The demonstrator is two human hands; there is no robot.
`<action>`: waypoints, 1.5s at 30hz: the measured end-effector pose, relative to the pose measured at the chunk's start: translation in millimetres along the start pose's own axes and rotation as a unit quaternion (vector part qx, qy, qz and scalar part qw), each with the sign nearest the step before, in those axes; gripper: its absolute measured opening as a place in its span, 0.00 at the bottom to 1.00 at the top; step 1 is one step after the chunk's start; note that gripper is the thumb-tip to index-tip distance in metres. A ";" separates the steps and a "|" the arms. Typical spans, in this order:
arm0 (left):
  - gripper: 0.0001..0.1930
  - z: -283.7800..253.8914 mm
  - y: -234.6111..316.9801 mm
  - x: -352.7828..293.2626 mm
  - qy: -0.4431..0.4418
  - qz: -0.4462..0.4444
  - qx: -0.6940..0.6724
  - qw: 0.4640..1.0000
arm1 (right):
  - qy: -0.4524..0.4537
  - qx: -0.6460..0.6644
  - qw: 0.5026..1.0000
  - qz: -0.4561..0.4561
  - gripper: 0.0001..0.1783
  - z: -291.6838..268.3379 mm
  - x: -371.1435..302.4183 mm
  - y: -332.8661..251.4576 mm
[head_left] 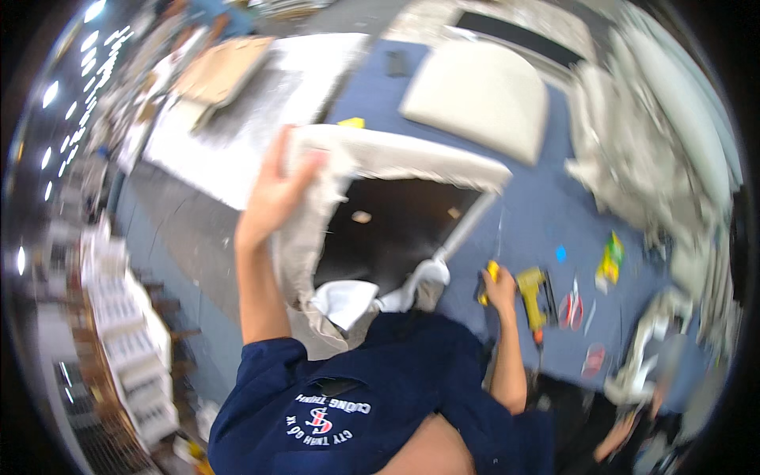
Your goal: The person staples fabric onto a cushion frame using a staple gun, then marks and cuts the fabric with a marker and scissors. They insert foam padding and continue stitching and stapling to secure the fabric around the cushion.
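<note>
My left hand (pixel 277 190) is closed on the far left corner of an upholstered seat panel (pixel 419 154). Beige fabric is folded over the panel's edges around a black underside (pixel 396 229). Loose white and beige cloth (pixel 348 302) hangs at its near side, against my shirt. To the right of the panel, my right hand (pixel 500 289) is closed around a small yellow-and-black hand tool (pixel 484 291), blurred and partly hidden by the fingers. Just right of that hand, a yellow staple gun (pixel 532 297) lies on the blue table.
Red-handled scissors (pixel 571 309) and a yellow-green packet (pixel 609 260) lie on the blue table (pixel 522 222). A rounded beige cushion (pixel 479 99) rests at the far side. Piled fabric (pixel 633 142) lines the right. Another person's hand (pixel 617 435) shows at the lower right.
</note>
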State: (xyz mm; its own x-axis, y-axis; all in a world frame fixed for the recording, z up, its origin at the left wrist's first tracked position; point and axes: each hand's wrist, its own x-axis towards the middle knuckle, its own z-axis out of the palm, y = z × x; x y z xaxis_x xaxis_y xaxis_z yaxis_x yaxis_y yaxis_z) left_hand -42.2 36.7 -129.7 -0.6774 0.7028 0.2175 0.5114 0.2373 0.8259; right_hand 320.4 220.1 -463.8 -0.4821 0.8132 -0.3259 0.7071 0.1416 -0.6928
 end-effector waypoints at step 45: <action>0.25 19.3 37.0 -7.6 -0.071 0.103 -0.043 0.991 | 0.043 0.031 0.942 -0.331 0.11 -90.1 -124.5 -225.2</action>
State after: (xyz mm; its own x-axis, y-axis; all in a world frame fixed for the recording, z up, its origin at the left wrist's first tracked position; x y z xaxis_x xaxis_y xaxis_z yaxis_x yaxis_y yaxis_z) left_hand -7.9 53.1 -110.8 -0.4787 0.8195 0.3151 0.5803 0.0261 0.8140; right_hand 267.8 137.9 -209.3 -0.7609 0.6016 0.2430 0.2329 0.6028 -0.7632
